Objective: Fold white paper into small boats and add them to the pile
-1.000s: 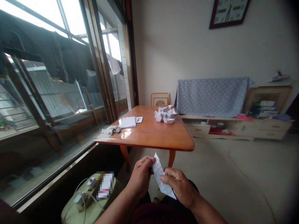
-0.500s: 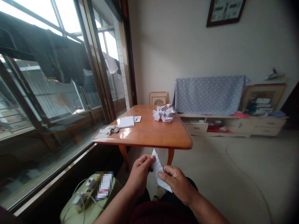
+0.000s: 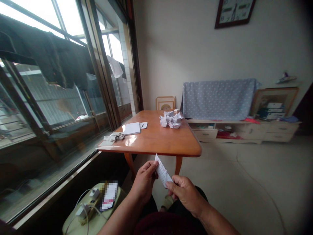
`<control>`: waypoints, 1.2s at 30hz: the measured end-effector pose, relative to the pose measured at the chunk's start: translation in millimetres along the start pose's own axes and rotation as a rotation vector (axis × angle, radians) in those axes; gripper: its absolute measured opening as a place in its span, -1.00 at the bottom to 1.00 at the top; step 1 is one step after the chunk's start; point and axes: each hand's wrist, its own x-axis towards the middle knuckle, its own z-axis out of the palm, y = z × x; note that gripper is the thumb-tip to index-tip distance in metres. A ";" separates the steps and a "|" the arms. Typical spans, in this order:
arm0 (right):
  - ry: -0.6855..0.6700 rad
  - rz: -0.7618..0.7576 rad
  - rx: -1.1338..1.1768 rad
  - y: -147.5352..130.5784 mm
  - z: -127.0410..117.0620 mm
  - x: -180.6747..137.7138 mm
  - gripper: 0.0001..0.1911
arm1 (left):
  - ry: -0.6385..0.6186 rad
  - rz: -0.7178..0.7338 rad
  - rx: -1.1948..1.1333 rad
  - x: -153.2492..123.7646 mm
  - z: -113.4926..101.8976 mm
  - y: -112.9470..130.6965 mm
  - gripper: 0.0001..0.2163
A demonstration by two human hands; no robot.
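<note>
A small white slip of printed paper (image 3: 161,171) stands tilted between my two hands, low in the middle of the view. My left hand (image 3: 144,182) pinches its upper left edge. My right hand (image 3: 184,195) pinches its lower right end with thumb and fingers closed. Both hands hover over my lap, in front of a wooden table (image 3: 156,140). On the table lie a heap of folded white papers (image 3: 171,120), a flat stack of white sheets (image 3: 132,128) and a crumpled bit of paper (image 3: 114,137).
Large windows (image 3: 56,98) run along the left. A pale green stool (image 3: 93,215) with a power strip and cables stands at my lower left. A low cabinet (image 3: 244,132) with a blue dotted cloth lines the far wall. Pale bare floor (image 3: 244,182) spreads to the right.
The slip looks shorter now, its lower tip no longer sticking out below my right hand. Both hands have shifted slightly up and left with it.
</note>
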 end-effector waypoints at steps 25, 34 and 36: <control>0.414 -0.440 -0.470 -0.9 -2.5 4.9 -0.90 | -0.022 -0.060 0.169 -9.8 -0.5 -17.4 -0.65; 0.368 -0.523 -0.543 -2.5 -0.5 6.0 -0.96 | -0.039 -0.028 0.281 -9.8 2.5 -18.4 -0.64; 0.387 -0.499 -0.506 -0.8 -0.8 8.0 -0.97 | -0.040 -0.027 0.304 -10.6 3.4 -16.9 -0.64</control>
